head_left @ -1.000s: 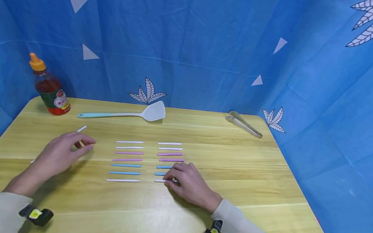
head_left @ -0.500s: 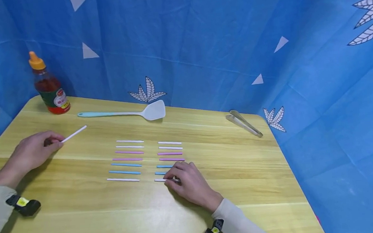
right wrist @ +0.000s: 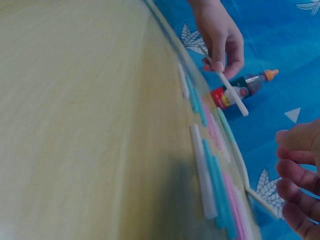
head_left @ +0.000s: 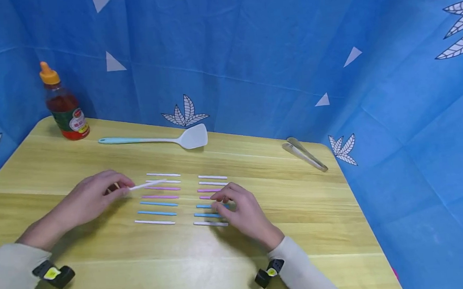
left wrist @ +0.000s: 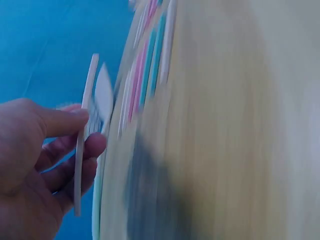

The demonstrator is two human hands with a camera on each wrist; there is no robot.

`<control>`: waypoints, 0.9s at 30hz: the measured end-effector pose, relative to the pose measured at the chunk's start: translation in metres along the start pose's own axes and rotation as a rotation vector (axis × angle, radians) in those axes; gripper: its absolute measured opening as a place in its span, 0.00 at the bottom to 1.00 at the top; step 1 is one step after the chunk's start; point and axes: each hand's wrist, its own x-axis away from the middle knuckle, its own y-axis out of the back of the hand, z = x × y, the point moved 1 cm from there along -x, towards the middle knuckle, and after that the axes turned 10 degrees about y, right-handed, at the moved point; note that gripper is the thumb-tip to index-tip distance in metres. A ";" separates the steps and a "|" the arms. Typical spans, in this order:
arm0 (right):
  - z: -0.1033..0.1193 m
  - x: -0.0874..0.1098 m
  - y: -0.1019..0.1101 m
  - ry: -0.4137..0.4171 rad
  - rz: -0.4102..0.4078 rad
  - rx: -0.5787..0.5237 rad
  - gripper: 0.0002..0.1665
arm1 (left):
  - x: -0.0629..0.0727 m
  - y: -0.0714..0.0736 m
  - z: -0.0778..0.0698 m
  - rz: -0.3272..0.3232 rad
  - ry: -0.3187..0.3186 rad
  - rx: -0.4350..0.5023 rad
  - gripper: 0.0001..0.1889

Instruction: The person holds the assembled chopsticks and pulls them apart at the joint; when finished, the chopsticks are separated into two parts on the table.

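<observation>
My left hand (head_left: 92, 198) pinches a thin white stick (head_left: 147, 185) between thumb and fingers. It is raised over the table, its free end overlapping the far part of the left column in the head view. That column lies in neat rows: white, pink and blue sticks (head_left: 157, 213), with a white stick (head_left: 154, 222) nearest me. To its right is a matching column, its nearest white stick (head_left: 210, 224) fully visible. My right hand (head_left: 244, 208) hovers over this column with fingers loosely bent and nothing in them, partly covering the pink and blue sticks. The right wrist view shows its fingers (right wrist: 297, 175) apart.
A white spatula (head_left: 192, 137) with a pale green handle lies along the back of the wooden table (head_left: 176, 273). A sauce bottle (head_left: 68, 113) with an orange cap stands at the back left corner. Metal tongs (head_left: 304, 154) lie at the back right. Blue curtain surrounds the table.
My left hand reached left, took up the white stick, and brought it right towards the left column. My right hand let go of the nearest white stick in the right column and lifted away.
</observation>
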 end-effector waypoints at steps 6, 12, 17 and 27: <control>0.008 -0.009 -0.003 0.022 0.034 -0.045 0.13 | 0.008 -0.022 -0.049 0.116 -0.140 0.020 0.08; 0.016 -0.014 -0.013 0.067 0.110 -0.087 0.13 | 0.011 -0.034 -0.077 0.124 -0.222 0.035 0.09; 0.017 -0.012 -0.016 0.089 0.114 -0.056 0.10 | 0.011 -0.041 -0.081 0.108 -0.242 0.060 0.07; 0.016 -0.008 -0.017 0.065 0.137 -0.072 0.09 | 0.012 -0.055 -0.083 0.089 -0.187 0.066 0.03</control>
